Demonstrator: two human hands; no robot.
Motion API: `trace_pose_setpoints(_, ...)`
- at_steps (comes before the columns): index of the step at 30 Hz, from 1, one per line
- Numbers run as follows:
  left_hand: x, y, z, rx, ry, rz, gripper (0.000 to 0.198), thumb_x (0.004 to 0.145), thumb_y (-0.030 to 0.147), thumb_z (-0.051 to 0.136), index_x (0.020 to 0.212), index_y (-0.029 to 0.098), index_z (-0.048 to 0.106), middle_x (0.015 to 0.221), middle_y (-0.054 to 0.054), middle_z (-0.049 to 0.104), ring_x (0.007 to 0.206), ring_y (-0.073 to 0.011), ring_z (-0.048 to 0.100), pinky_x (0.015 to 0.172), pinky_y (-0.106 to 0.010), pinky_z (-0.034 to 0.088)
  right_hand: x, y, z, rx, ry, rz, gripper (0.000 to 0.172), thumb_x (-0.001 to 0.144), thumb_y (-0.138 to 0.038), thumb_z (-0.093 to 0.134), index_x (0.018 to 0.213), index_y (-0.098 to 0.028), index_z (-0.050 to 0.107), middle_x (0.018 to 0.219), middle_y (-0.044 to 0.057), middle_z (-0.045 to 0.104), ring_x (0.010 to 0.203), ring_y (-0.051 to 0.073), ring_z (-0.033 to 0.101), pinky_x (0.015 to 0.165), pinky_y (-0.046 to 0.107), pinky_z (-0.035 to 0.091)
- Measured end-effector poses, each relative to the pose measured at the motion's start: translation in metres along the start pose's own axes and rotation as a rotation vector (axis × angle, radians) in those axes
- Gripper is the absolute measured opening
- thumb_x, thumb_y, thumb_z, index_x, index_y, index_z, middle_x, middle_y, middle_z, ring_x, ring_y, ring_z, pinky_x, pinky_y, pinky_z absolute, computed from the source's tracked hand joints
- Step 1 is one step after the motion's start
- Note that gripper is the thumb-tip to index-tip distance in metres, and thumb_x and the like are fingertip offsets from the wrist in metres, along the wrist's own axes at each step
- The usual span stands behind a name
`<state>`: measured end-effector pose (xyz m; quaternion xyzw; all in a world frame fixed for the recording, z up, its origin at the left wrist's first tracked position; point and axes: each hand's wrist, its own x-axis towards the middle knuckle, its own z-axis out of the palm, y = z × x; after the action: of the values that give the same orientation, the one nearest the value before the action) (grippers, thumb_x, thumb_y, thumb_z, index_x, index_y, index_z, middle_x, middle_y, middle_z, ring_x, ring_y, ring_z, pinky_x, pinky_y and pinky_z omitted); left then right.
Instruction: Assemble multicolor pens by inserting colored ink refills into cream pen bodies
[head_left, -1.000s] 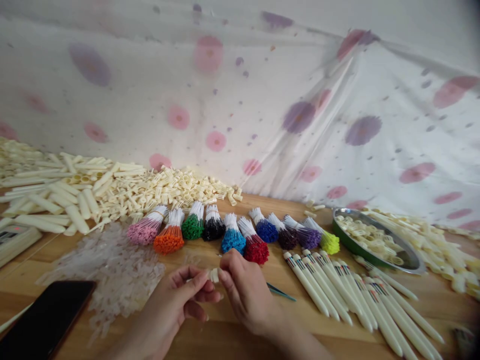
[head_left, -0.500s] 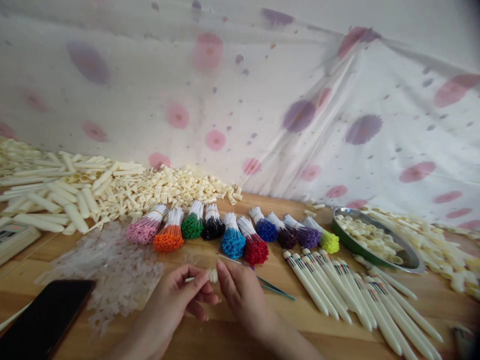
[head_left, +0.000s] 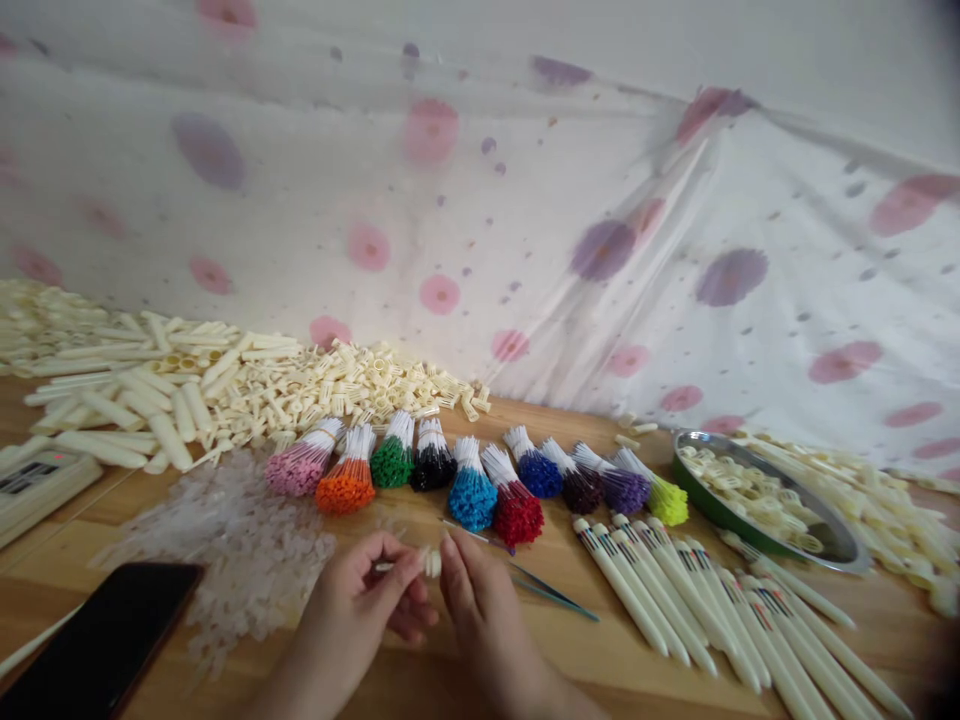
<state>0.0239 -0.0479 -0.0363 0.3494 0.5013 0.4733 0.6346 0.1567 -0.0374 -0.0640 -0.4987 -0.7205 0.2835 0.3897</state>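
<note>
Between my hands, near the table's front, is a small cream plastic part (head_left: 430, 562). My left hand (head_left: 375, 590) pinches it between thumb and fingers. My right hand (head_left: 480, 590) is at the part's right end, its fingers pressed together; the far side of that hand is hidden. Just beyond stand bundles of thin white sticks with coloured ends, among them a light blue bundle (head_left: 469, 485) and a red bundle (head_left: 516, 500). Blue-green tweezers (head_left: 555, 592) lie right of my right hand.
Finished-looking cream pens (head_left: 660, 590) lie at the right, below a green-sided metal dish (head_left: 847, 553) of cream rings. Clear plastic bits (head_left: 240, 550), a black phone (head_left: 97, 640) and heaped cream tubes (head_left: 135, 400) occupy the left.
The view has shifted slightly, so the table things appear a little lower and further right. Both hands stay together around the small cream part.
</note>
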Motion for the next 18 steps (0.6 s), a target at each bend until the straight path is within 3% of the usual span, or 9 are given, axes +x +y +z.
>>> trace_pose_setpoints(3,-0.001,0.003,-0.002,0.255,-0.011,0.215,0.019,0.067,0.034,0.074,0.060,0.020,0.063,0.052,0.001,0.064,0.053,-0.0172,0.066,0.052,-0.024,0.052,-0.002,0.001,0.003,0.137,0.015,0.065,0.040,0.096,-0.046,0.020,0.070,-0.022,0.038,0.055,-0.005,0.038,0.048,0.011,0.038,0.046,0.021,0.030)
trace_pose_setpoints(5,-0.001,0.010,-0.006,0.360,-0.081,0.231,0.017,0.073,0.033,0.069,0.063,0.020,0.064,0.054,0.000,0.066,0.054,-0.0153,0.065,0.054,-0.021,0.050,0.000,0.000,-0.004,0.067,0.009,-0.023,0.038,0.096,-0.044,0.022,0.068,-0.022,0.036,0.058,-0.004,0.039,0.051,0.011,0.038,0.048,0.022,0.031)
trace_pose_setpoints(10,-0.004,0.031,-0.022,0.267,-0.531,-0.237,0.025,0.081,0.043,0.057,0.078,0.020,0.066,0.053,0.000,0.066,0.042,-0.0125,0.061,0.042,-0.019,0.042,0.006,-0.005,-0.033,-0.134,-0.145,-0.434,0.037,0.098,-0.037,0.021,0.072,-0.021,0.043,0.069,0.001,0.050,0.063,0.014,0.047,0.057,0.023,0.036)
trace_pose_setpoints(12,-0.006,0.034,-0.025,0.268,-0.646,-0.309,0.025,0.080,0.041,0.060,0.074,0.018,0.067,0.056,-0.002,0.067,0.043,-0.0125,0.060,0.044,-0.020,0.042,0.006,-0.008,-0.038,-0.151,-0.196,-0.517,0.037,0.098,-0.036,0.019,0.076,-0.021,0.045,0.073,0.003,0.054,0.067,0.015,0.050,0.061,0.024,0.038)
trace_pose_setpoints(14,-0.007,0.033,-0.024,0.301,-0.652,-0.328,0.024,0.076,0.038,0.064,0.064,0.017,0.066,0.052,-0.001,0.065,0.041,-0.0118,0.057,0.045,-0.021,0.041,0.006,-0.011,-0.040,-0.164,-0.222,-0.532,0.036,0.098,-0.035,0.020,0.075,-0.021,0.044,0.072,0.003,0.054,0.065,0.015,0.049,0.061,0.024,0.038)
trace_pose_setpoints(18,-0.007,0.023,-0.016,0.423,-0.478,-0.194,0.028,0.076,0.034,0.060,0.053,0.018,0.059,0.047,0.003,0.056,0.041,-0.0105,0.056,0.050,-0.022,0.042,0.009,-0.014,-0.042,-0.207,-0.255,-0.425,0.034,0.097,-0.032,0.026,0.069,-0.021,0.039,0.065,0.000,0.049,0.058,0.013,0.045,0.054,0.022,0.034)
